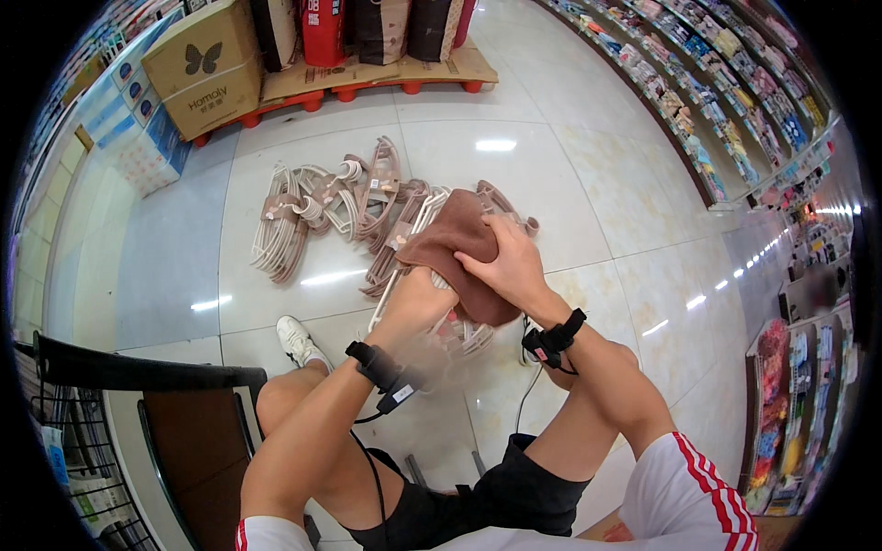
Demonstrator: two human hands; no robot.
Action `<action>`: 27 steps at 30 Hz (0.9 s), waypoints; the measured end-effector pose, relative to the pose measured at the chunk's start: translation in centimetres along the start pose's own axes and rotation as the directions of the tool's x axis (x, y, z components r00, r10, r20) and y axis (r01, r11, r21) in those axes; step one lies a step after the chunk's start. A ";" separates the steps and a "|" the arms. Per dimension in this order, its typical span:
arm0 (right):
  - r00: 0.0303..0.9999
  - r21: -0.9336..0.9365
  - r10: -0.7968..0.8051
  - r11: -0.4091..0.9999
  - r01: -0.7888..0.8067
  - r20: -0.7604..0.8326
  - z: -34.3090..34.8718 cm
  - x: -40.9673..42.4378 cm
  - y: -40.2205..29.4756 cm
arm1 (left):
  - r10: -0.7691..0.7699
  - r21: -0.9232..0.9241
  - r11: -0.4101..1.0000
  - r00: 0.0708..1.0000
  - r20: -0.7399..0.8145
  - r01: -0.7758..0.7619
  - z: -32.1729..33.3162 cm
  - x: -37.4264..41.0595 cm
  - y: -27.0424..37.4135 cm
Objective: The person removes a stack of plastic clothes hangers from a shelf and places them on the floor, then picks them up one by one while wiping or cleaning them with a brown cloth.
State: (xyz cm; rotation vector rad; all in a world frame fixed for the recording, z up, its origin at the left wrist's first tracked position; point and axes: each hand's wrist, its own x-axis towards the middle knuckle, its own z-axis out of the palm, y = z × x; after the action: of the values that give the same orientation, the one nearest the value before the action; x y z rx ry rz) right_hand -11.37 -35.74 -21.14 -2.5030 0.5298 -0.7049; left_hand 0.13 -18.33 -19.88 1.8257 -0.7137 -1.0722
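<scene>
My right hand presses a brown cloth, thumb and fingers spread over its folds. Curled at the cloth's lower left edge is my left hand; it grips a bundle of white plastic hangers, though its fingertips are hidden. The cloth covers much of that bundle. More hangers lie on the floor beyond: a white and brown bundle at the left, a white bundle beside it, brown hangers with a cardboard band, and a brown bundle partly behind the cloth.
Glossy floor tiles surround the hangers. A cardboard carton and tall bags stand by a red-footed pallet. Shelves of small packaged goods line the right. A black wire rack and dark-framed panel stand at left.
</scene>
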 end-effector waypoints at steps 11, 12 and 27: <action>0.999 0.137 0.008 0.991 -0.012 0.034 -0.6 0.4 0.8 | 0.215 0.152 0.968 0.970 -0.111 -0.198 0.7 1.2 -1.9; 1.000 0.052 -0.014 0.999 0.013 0.011 -0.3 0.1 0.4 | 0.188 0.116 0.978 0.975 -0.119 -0.174 0.6 0.9 -1.6; 0.995 -0.081 -0.098 0.992 0.101 0.034 0.0 1.8 0.6 | 0.211 0.141 0.972 0.965 -0.152 -0.191 0.8 1.1 -2.0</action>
State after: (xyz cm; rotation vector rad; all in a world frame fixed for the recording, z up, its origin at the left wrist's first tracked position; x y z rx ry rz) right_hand -10.02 -37.06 -20.79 -2.6277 0.4339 -0.6941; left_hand 0.00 -18.66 -22.27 1.8768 -0.8612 -0.7474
